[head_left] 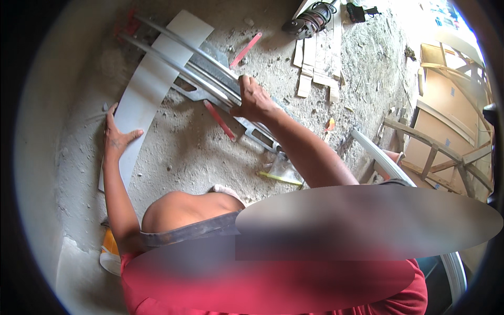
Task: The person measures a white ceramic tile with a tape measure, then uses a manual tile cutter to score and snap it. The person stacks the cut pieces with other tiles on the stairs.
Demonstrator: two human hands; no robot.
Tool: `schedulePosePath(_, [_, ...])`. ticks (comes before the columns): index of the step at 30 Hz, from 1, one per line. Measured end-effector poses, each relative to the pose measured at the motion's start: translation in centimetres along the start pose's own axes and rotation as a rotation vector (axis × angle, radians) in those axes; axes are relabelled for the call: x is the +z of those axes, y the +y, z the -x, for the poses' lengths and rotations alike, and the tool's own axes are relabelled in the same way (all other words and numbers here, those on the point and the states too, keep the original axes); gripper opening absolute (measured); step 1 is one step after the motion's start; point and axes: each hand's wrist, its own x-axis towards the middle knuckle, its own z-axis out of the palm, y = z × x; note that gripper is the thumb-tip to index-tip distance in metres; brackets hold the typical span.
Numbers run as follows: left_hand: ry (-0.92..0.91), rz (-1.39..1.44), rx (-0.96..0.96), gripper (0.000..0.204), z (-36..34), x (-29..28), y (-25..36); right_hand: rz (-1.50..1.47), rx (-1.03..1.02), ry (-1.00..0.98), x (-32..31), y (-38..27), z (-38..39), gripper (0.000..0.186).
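Note:
A long white panel (144,102) lies diagonally on the dusty floor, passing under the twin metal rails of a manual cutting tool (165,55) with red fittings at its far end. My left hand (121,134) grips the panel by its long edges, thumb on the face and fingers over the outer side. My right hand (254,102) is closed on the cutter at the near part of the rails; what exactly sits under my fingers is hidden. Two red bars (245,50) stick out beside the cutter's metal base (260,136). My bare knee is bent below the panel.
A dark power tool (310,21) and pale wooden strips (307,68) lie at the top. Right are a long pale strip (378,152) and wooden frames (436,147). A plastic bag (281,170) is near my right arm, a yellow container (109,241) at lower left, beside a wall (37,131).

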Motion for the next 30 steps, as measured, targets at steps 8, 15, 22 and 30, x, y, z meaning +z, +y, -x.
schedulePosePath(8, [-0.035,0.011,-0.021,0.109,0.0,0.4,0.0,-0.093,-0.044,-0.017,-0.5,0.3,0.3,0.083])
schedulePosePath(15, [-0.071,0.025,-0.116,0.114,-0.4,0.4,-0.5,0.040,0.024,0.000,-2.2,9.7,10.2,0.115])
schedulePosePath(22, [-0.026,0.026,-0.063,0.113,0.0,0.9,-0.6,0.288,0.609,-0.580,2.4,26.4,26.8,0.079])
schedulePosePath(30, [-0.019,-0.005,-0.127,0.113,0.3,0.3,0.2,0.307,0.633,-0.225,-1.1,21.4,28.8,0.039])
